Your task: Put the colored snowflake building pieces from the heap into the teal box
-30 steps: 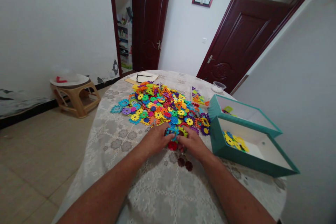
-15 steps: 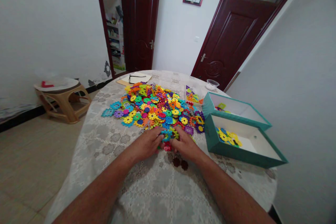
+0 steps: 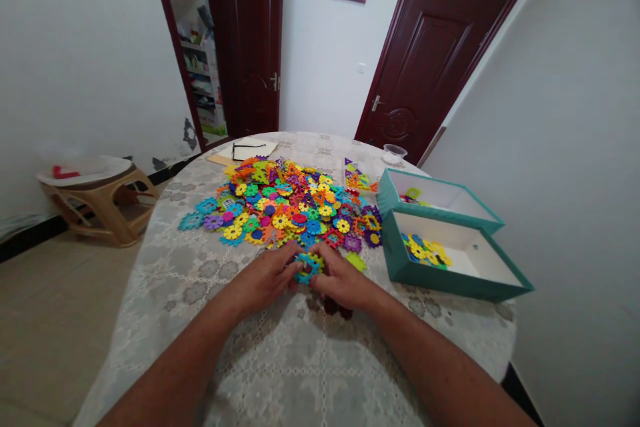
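Between my two hands is a small build of interlocking plastic pieces (image 3: pixel 306 273), blue on the left and yellow-green on the right. My left hand (image 3: pixel 270 277) pinches its left side, thumb towards me. On the other side my right hand (image 3: pixel 343 277) grips the yellow-green part. Just beyond my fingers spreads a big pile of colourful notched plastic pieces (image 3: pixel 280 220). One lime-green piece (image 3: pixel 356 261) lies on the cloth beside my right hand. Dark brown round pieces (image 3: pixel 333 307) lie partly hidden under that hand.
Two teal boxes (image 3: pixel 460 283) with some pieces inside stand at the right. Behind the pile are a clear tray of pieces (image 3: pixel 357 177), a clear plastic tub (image 3: pixel 395 152) and glasses (image 3: pixel 249 145) on paper. A stool (image 3: pixel 100 203) stands left of the table (image 3: pixel 195 347).
The view has swung slightly right. My hands have drawn the joined pieces a little closer together and turned them; the red piece seen beneath them is now out of sight.
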Demonstrator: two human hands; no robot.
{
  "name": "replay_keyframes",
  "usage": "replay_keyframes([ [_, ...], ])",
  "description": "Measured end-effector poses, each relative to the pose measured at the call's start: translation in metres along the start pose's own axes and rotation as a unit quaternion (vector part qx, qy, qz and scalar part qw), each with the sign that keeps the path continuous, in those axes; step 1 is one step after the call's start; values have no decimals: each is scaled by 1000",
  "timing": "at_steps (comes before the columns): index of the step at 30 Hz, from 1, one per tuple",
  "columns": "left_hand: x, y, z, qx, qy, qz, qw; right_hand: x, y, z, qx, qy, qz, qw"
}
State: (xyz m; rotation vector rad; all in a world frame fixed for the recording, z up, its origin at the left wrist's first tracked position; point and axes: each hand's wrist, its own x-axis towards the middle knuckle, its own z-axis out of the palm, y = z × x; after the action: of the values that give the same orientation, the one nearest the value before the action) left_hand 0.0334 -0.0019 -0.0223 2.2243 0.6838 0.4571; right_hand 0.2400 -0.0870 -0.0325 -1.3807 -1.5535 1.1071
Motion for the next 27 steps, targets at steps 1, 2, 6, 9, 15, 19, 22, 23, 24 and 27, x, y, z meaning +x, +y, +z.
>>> replay_keyframes([
  [1, 0, 1, -2, 3, -2, -4, 1000, 0, 1, -4, 4, -4, -5, 1000],
  [2, -1, 2, -4, 5, 1, -7, 1000, 1, 3, -10, 8, -1, -8, 1000],
  [6, -3, 4, -18, -2, 39, -39, 998, 6, 10, -41, -65, 102, -31, 992],
  [9, -5, 2, -28, 2, 62, -82, 995, 7, 10, -58, -189, 130, -39, 972],
  [15, -8, 1, -35, 62, 91, -89, 990, -2, 1, -40, -306, 13, -112, 945],
  [19, -9, 3, -34, 84, 87, -87, 989, -5, -1, -20, -352, -33, -111, 929],
  [22, -9, 1, -32, 109, 89, -67, 988, -5, -1, -14, -372, -45, -99, 922],
  [23, -9, -1, -32, 117, 90, -61, 987, -5, 0, -13, -376, -44, -96, 921],
  [24, -9, -2, -31, 121, 90, -58, 987, -5, 0, -13, -378, -42, -95, 920],
  [27, -10, -6, -31, 115, 73, -63, 989, -6, 0, -12, -378, -35, -92, 920],
])
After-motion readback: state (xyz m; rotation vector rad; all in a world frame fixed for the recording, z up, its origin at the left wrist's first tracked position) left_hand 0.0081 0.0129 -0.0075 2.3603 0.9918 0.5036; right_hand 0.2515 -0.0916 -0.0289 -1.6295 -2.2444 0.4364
